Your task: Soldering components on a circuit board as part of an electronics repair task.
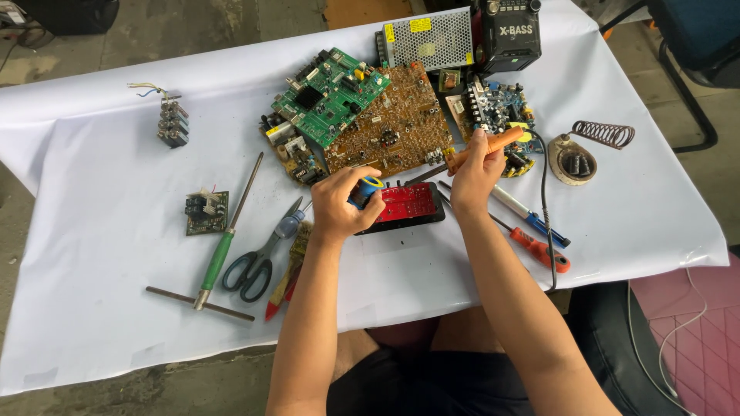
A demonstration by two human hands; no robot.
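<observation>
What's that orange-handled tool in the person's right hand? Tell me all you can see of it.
The soldering iron has an orange handle, plastic by its look, and a thin dark metal shaft. The right hand grips the handle, holding it tilted, tip down-left toward the red circuit board. A black cord trails from its rear over the white tablecloth.

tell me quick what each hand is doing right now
Left hand: closed on a blue and yellow tool over the red circuit board.
Right hand: closed on an orange-handled soldering iron.
</observation>
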